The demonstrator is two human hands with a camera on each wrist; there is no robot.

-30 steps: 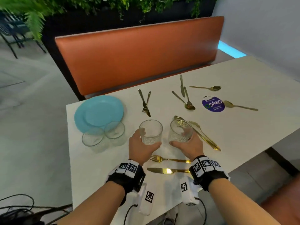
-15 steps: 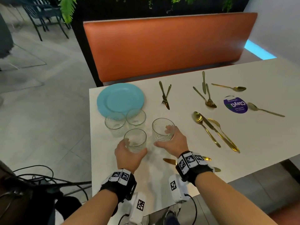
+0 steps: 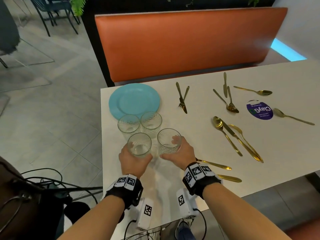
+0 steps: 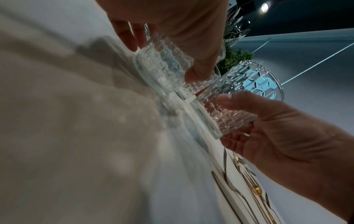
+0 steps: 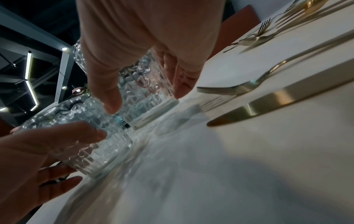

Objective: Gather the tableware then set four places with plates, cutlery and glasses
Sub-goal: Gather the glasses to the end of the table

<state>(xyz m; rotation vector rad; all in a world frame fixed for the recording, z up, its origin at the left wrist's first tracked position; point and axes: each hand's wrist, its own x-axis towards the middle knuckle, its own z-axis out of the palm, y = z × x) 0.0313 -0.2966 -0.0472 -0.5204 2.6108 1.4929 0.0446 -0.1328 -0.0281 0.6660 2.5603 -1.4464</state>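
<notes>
A white table (image 3: 199, 149) holds a stack of blue plates (image 3: 134, 99) at its far left corner. Two empty patterned glasses (image 3: 129, 124) (image 3: 151, 120) stand just in front of the stack. My left hand (image 3: 138, 152) grips a third glass (image 3: 139, 144) beside them. My right hand (image 3: 170, 148) grips a fourth glass (image 3: 168, 141) just to its right. Both held glasses are upright, at or barely above the tabletop. The left wrist view shows the left-hand glass (image 4: 159, 66) and the right-hand glass (image 4: 229, 103) almost touching. The right wrist view shows them too (image 5: 145, 86) (image 5: 82, 133).
Gold cutlery lies scattered to the right: a knife and fork pair (image 3: 182, 99), a spoon, knife and fork group (image 3: 232, 135), and a fork (image 3: 213, 164) and knife (image 3: 228, 178) by my right wrist. A purple sticker (image 3: 259, 110) lies further right. An orange bench (image 3: 181, 44) backs the table.
Both hands have carried their glasses leftward across the table, from the middle to a spot beside the two standing glasses and the plates.
</notes>
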